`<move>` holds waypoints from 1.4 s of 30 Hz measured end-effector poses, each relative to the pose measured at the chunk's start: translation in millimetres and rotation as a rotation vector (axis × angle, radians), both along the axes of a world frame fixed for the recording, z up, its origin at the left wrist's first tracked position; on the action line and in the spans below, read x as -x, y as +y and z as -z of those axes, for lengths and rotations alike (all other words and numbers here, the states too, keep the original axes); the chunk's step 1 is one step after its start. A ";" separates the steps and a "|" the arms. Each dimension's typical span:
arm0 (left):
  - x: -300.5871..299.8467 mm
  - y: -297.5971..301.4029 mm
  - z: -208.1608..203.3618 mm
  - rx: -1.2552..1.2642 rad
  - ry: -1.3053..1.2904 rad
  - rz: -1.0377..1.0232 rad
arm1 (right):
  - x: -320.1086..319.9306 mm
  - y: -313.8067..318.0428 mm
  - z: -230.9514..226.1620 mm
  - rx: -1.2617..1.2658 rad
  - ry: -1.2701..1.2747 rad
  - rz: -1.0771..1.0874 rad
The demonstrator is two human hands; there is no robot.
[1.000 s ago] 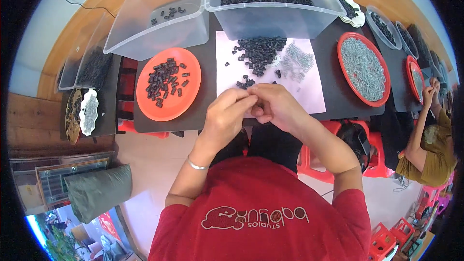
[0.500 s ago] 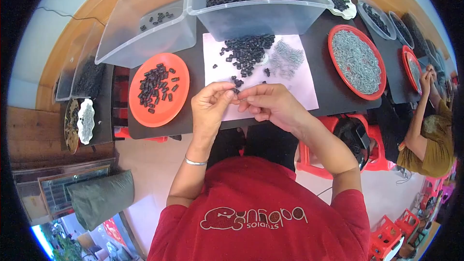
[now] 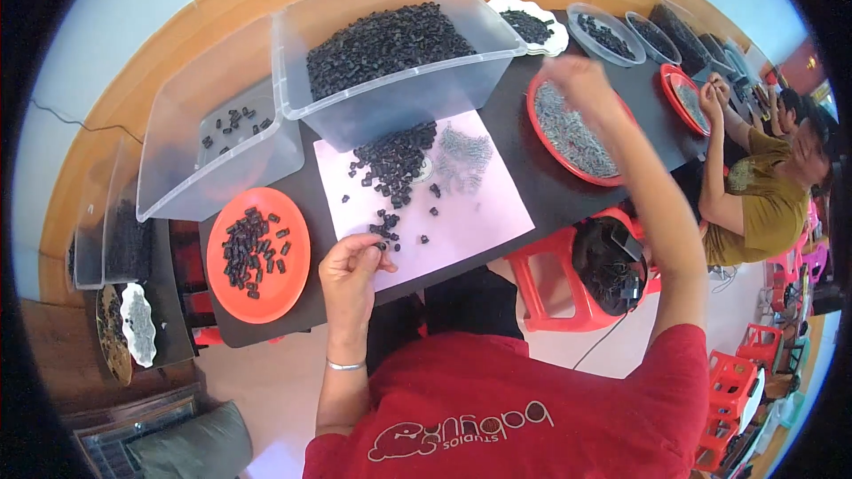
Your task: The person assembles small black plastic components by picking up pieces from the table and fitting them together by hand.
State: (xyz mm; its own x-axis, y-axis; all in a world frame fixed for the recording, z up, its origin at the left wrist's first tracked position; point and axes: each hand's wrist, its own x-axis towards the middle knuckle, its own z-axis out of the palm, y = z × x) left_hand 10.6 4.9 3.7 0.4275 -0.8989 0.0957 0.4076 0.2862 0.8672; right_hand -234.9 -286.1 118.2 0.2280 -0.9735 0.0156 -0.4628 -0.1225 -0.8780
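At the near edge of a pale pink sheet (image 3: 484,217), my left hand (image 3: 348,273) is closed in a pinch on a small black plastic piece (image 3: 382,247). Several similar pieces lie just beyond its fingertips. My right hand (image 3: 579,87) is raised over the far side of a red plate (image 3: 612,181) heaped with small silvery metal pieces (image 3: 568,137); motion smears its fingers, so what they hold is unclear. On the sheet, a pile of black plastic pieces (image 3: 395,160) lies beside a loose spread of thin silvery spring-like pieces (image 3: 463,160).
An orange-red plate (image 3: 297,257) of black pieces stands at the left. Behind are a clear tub (image 3: 293,113) full of black parts and another tub (image 3: 146,213) holding a few. White scalloped plates (image 3: 561,40) stand at the back. A co-worker (image 3: 772,200) sits at the right.
My right hand has left my left hand and swung far right, over the red plate. My left hand keeps its pinch near the sheet's edge. The whole view has turned toward the right.
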 end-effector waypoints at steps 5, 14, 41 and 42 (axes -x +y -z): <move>-1.5 0.3 -2.2 -0.026 -0.012 -0.010 | -11.8 -97.9 -13.6 0.192 -0.007 0.157; 1.5 6.4 1.1 -0.065 0.047 0.010 | -12.7 -225.2 43.3 0.650 0.147 0.452; -7.0 8.7 1.7 0.140 0.389 0.072 | -49.0 93.7 69.5 0.438 0.145 -0.592; -7.0 7.9 2.7 0.138 0.357 0.073 | -43.7 93.5 67.2 0.439 0.151 -0.583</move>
